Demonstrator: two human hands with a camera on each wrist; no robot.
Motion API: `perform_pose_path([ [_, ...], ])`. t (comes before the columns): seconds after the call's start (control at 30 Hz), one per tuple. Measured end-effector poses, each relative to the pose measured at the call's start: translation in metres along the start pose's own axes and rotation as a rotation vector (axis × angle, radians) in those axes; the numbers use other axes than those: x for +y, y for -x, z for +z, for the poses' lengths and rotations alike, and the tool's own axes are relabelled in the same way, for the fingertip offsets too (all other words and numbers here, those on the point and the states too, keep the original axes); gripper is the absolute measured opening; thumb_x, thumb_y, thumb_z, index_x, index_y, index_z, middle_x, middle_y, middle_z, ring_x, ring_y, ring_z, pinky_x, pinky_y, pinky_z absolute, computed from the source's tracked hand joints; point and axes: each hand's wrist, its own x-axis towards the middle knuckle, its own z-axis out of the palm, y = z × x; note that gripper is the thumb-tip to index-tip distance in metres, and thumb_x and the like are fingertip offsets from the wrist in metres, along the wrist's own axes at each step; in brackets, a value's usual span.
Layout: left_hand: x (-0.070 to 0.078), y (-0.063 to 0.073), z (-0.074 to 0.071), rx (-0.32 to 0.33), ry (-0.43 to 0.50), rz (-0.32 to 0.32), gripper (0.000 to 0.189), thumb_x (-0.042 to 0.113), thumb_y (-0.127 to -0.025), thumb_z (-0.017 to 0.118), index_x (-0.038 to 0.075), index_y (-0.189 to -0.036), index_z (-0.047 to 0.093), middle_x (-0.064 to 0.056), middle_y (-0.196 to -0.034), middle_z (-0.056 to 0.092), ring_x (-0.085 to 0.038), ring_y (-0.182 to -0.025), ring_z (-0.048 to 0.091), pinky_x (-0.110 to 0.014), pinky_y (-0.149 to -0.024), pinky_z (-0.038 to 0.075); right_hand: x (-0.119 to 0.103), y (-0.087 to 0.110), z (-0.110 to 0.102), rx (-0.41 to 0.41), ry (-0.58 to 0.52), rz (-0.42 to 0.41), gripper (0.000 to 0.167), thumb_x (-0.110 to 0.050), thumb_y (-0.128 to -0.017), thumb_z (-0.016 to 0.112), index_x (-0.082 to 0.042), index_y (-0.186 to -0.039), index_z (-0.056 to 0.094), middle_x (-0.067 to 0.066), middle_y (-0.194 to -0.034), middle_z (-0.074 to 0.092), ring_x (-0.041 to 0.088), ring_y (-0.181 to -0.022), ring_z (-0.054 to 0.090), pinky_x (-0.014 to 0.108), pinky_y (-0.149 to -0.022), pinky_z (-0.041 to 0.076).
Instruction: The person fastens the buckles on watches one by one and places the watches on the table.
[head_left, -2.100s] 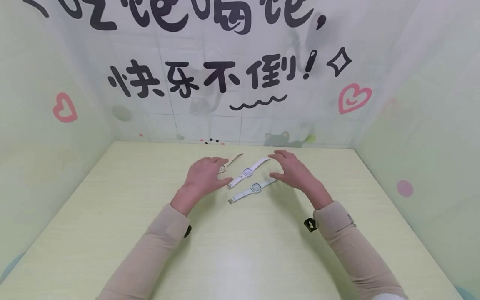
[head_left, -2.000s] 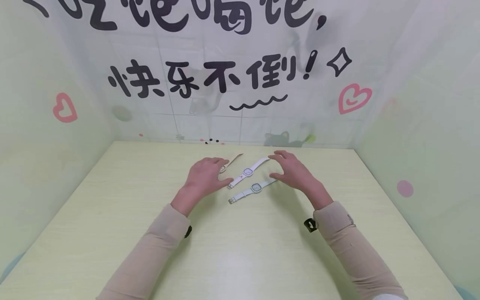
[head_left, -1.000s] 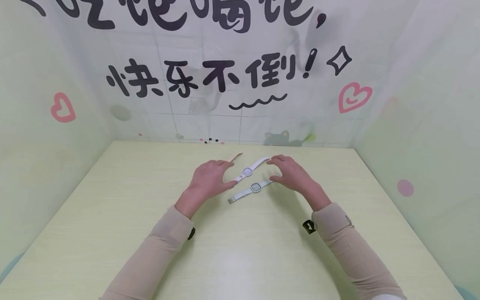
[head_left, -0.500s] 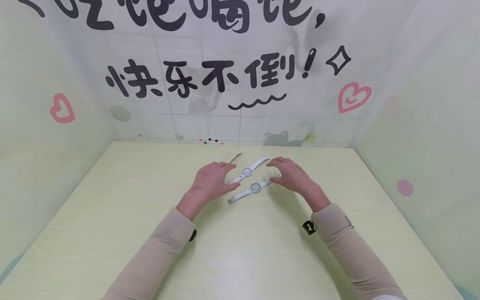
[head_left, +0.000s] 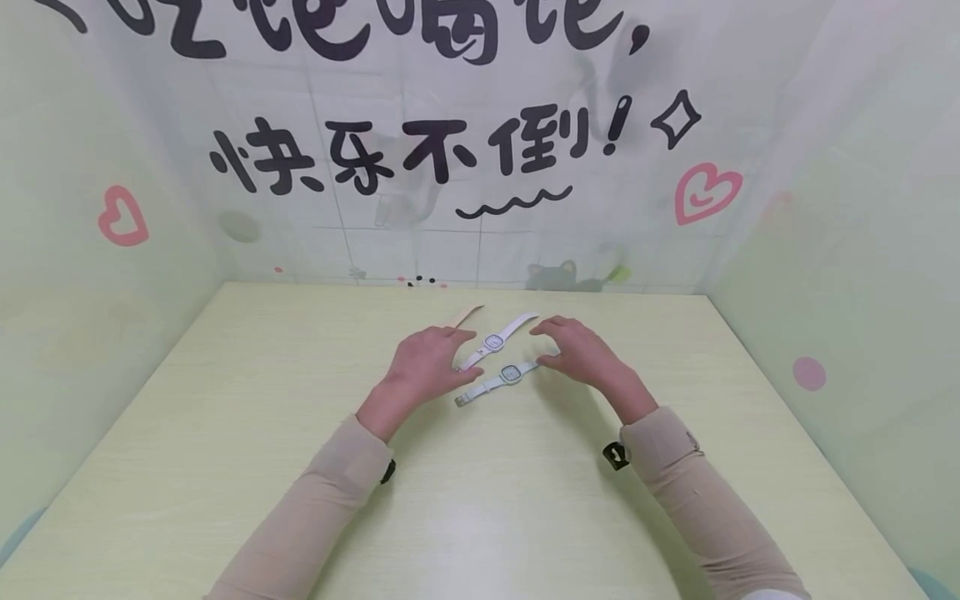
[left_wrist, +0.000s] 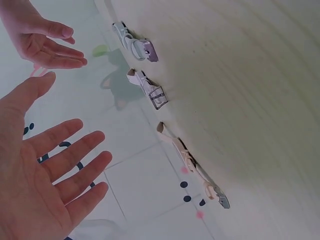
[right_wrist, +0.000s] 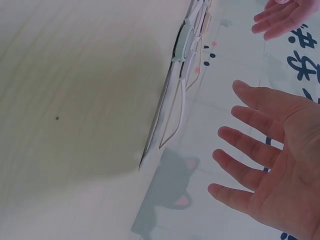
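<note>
Three wristwatches lie on the far part of the bench, between and beneath a person's two hands, each strap laid out lengthwise with its long axis running from near left to far right. The pale green watch is the nearest; its axis lies flatter, more left to right than the others, with the buckle at the near left and the free strap end at the far right. Just beyond it, the white watch slants more steeply, its buckle end near left and its tip far right. Farthest left, the beige watch points the same way, about parallel to the white one; from the head its dial is hidden by the left hand, while the left wrist view shows its buckle. That hand is spread, thumb and fingers apart, gripping nothing, over the left ends of the watches. The right hand is likewise spread and holds nothing, beside the far right ends of the straps; its thumb overlaps the pale green strap from the head, yet the right wrist view shows the two apart. Behind the bench stands a wall with black lettering.
</note>
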Motion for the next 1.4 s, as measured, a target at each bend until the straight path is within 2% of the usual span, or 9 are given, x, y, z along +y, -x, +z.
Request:
perform_pose_path([
  [0.1, 0.001, 0.000, -0.001, -0.009, 0.001, -0.001, 0.062, 0.059, -0.092, 0.060, 0.024, -0.143, 0.054, -0.005, -0.140, 0.062, -0.028, -0.120, 0.063, -0.041, -0.084, 0.059, 0.000, -0.001, 0.001, -0.002, -0.002, 0.001, 0.045, -0.017, -0.090, 0.073, -0.003, -0.131, 0.062, 0.017, -0.136, 0.061, 0.038, -0.127, 0.056, 0.051, -0.109, 0.045],
  [0.33, 0.004, -0.001, 0.001, -0.035, 0.032, -0.001, 0.062, 0.058, -0.092, 0.061, 0.024, -0.143, 0.054, -0.005, -0.141, 0.061, -0.028, -0.126, 0.060, -0.044, -0.090, 0.057, 0.001, -0.002, 0.004, -0.013, -0.003, -0.002, 0.045, -0.017, -0.090, 0.074, -0.003, -0.130, 0.062, 0.017, -0.135, 0.061, 0.037, -0.128, 0.055, 0.051, -0.110, 0.044],
  [0.73, 0.009, -0.002, 0.005, -0.053, 0.054, 0.015, 0.062, 0.057, -0.091, 0.063, 0.024, -0.143, 0.055, -0.005, -0.138, 0.063, -0.027, -0.120, 0.062, -0.042, -0.081, 0.058, 0.001, -0.003, 0.007, -0.034, -0.019, 0.014, 0.043, -0.016, -0.090, 0.073, -0.003, -0.130, 0.063, 0.017, -0.136, 0.061, 0.037, -0.129, 0.055, 0.051, -0.110, 0.044],
  [1.0, 0.015, -0.002, 0.004, -0.058, 0.107, 0.037, 0.062, 0.055, -0.090, 0.065, 0.024, -0.143, 0.055, -0.003, -0.140, 0.062, -0.025, -0.121, 0.063, -0.043, -0.088, 0.057, 0.003, -0.003, 0.009, -0.036, -0.014, 0.005, 0.043, -0.018, -0.090, 0.073, -0.004, -0.129, 0.063, 0.017, -0.136, 0.061, 0.037, -0.129, 0.055, 0.051, -0.110, 0.044],
  [1.2, 0.018, -0.002, 0.004, -0.074, 0.182, 0.043, 0.059, 0.052, -0.090, 0.067, 0.025, -0.141, 0.057, -0.001, -0.141, 0.062, -0.023, -0.125, 0.061, -0.042, -0.091, 0.056, 0.003, -0.003, 0.009, -0.030, -0.009, 0.001, 0.042, -0.017, -0.090, 0.074, -0.003, -0.127, 0.064, 0.018, -0.135, 0.061, 0.038, -0.127, 0.056, 0.052, -0.109, 0.045],
  [1.4, 0.020, -0.005, 0.007, -0.091, 0.223, 0.060, 0.055, 0.047, -0.091, 0.069, 0.023, -0.139, 0.059, -0.001, -0.135, 0.065, -0.019, -0.112, 0.066, -0.037, -0.083, 0.056, 0.004, -0.004, 0.011, -0.024, 0.000, -0.017, 0.041, -0.015, -0.089, 0.075, -0.002, -0.126, 0.065, 0.018, -0.133, 0.062, 0.038, -0.124, 0.058, 0.051, -0.107, 0.047],
])
